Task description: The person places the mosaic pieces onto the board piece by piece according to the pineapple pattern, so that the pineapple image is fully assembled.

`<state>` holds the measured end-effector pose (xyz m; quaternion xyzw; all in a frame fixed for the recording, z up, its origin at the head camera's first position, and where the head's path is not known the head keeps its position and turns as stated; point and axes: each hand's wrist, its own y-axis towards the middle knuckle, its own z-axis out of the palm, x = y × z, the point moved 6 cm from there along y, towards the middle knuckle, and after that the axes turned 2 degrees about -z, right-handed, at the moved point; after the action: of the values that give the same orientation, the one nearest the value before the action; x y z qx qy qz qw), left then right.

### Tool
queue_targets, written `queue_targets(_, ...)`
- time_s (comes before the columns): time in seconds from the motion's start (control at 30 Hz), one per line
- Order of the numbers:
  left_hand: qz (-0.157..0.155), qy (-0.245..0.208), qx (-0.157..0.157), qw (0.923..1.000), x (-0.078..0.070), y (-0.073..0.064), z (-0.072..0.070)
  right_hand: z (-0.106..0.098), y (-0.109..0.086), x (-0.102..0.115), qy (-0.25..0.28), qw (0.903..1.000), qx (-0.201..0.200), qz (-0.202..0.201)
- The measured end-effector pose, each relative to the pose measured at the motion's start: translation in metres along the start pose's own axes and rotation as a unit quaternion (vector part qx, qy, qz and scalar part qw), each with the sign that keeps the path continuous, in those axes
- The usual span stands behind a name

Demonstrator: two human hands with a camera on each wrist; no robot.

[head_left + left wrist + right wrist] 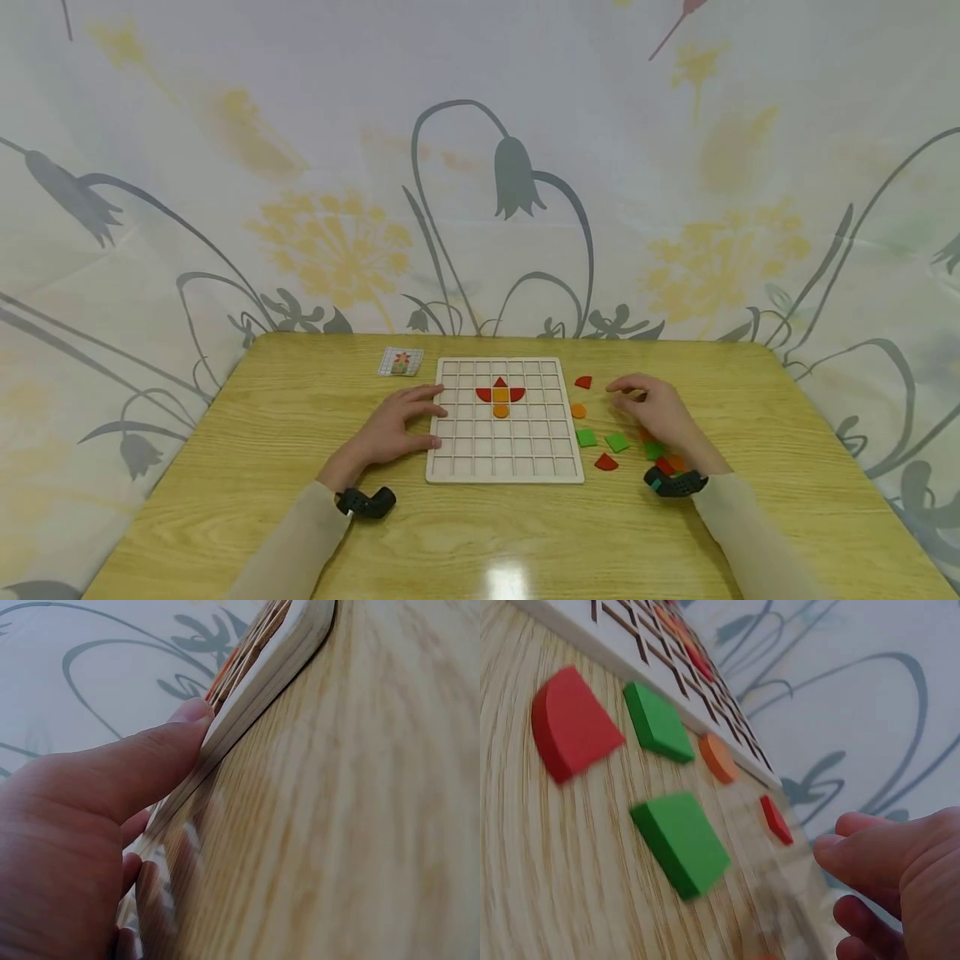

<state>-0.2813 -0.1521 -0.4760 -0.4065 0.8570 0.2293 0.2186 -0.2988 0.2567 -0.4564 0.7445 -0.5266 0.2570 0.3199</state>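
1. Board, pale, square and gridded (504, 450), lies flat on the wooden table (450, 533) between the two hands.
2. On it sit a red triangle (500, 383), an orange square (500, 395) below that, red curved pieces (517, 394) on either side and an orange disc (501, 412) underneath.
3. The left hand (392, 429) rests at the board's left edge, fingers spread, thumb touching the rim; it appears to be steadying.
4. The right hand (660, 408) hangs right of the board, fingers loosely bent and seemingly holding nothing. Nearest its fingertips is a loose red quarter-circle (583, 382).
5. Below that lie a loose orange disc (578, 411), two green squares (617, 442) and another red wedge (606, 462); more pieces are partly hidden by the right wrist.
6. A small printed card (401, 362) lies beyond the left hand.
7. The step looks like setting pieces out on the grid, with the right hand between placements.
8. The next move probably calls for a light edge pinch on one thin piece, leaving its neighbours undisturbed; which piece, I cannot tell.
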Motion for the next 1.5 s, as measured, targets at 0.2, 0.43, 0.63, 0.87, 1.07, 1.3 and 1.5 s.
queue_targets(0.2,0.003,0.001,0.001,1.0,-0.002,0.001,-0.001,-0.029,-0.021,-0.03,0.015,0.9979,0.011,0.062)
queue_targets(0.43,0.003,-0.001,0.001,1.0,-0.003,0.0,-0.001,-0.041,-0.03,-0.048,0.007,0.9966,-0.006,0.082)
queue_targets(0.63,-0.001,-0.003,0.001,1.0,-0.002,0.0,-0.001,-0.04,-0.03,-0.049,0.001,0.9983,0.007,0.057)
queue_targets(0.87,-0.005,-0.004,0.003,1.0,-0.001,0.0,0.0,-0.038,-0.032,-0.043,-0.023,0.9985,0.042,0.026)
queue_targets(1.07,-0.004,-0.005,0.0,1.0,-0.002,0.0,-0.001,-0.039,-0.031,-0.041,-0.03,0.9986,0.039,0.02)
queue_targets(1.3,-0.005,-0.001,0.003,1.0,-0.002,-0.001,-0.001,-0.038,-0.031,-0.046,0.022,0.998,0.034,0.049)
queue_targets(1.5,-0.008,-0.002,0.005,1.0,-0.003,0.0,-0.001,-0.04,-0.032,-0.048,0.059,0.9966,0.024,0.051)
